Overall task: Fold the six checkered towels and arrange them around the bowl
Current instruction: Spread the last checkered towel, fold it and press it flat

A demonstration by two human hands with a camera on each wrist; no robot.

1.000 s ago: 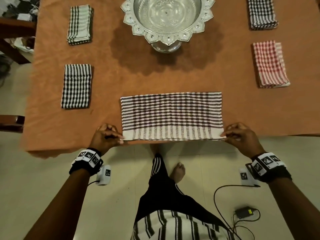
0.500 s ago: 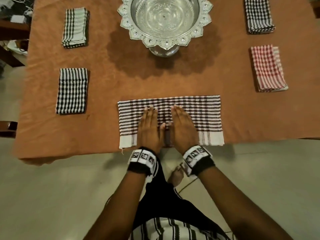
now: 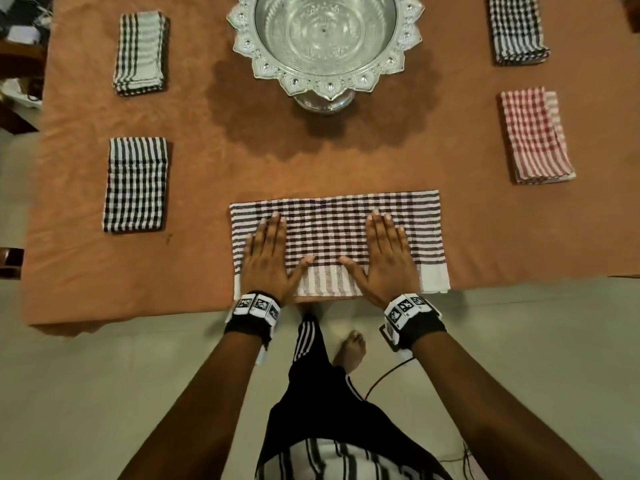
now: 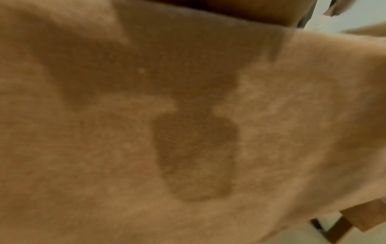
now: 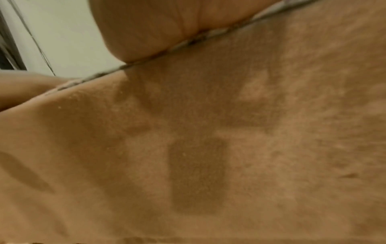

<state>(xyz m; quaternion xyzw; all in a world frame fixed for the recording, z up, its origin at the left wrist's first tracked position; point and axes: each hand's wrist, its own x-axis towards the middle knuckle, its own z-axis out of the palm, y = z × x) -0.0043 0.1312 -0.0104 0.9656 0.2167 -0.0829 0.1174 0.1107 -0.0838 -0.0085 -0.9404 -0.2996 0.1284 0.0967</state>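
Observation:
A brown-and-white checkered towel (image 3: 332, 233), folded into a long strip, lies at the table's near edge. My left hand (image 3: 268, 258) lies flat on its left part, fingers straight. My right hand (image 3: 386, 254) presses flat on its right part. The silver bowl (image 3: 325, 39) stands at the far middle. Folded towels lie around it: black-and-white ones at far left (image 3: 141, 53), near left (image 3: 136, 184) and far right (image 3: 516, 27), and a red one (image 3: 535, 135) at right. Both wrist views show only blurred brown tablecloth (image 4: 188, 132) and part of the palm (image 5: 150, 28).
The brown tablecloth (image 3: 242, 161) covers the whole table and hangs over the near edge. A cable (image 3: 384, 375) lies on the pale floor by my bare foot (image 3: 351, 351). Dark furniture and clutter (image 3: 20, 36) stand beyond the table's left side.
One second ago my hands pinched the towel's near corners. They then came together flat at its middle and have now slid apart toward its ends.

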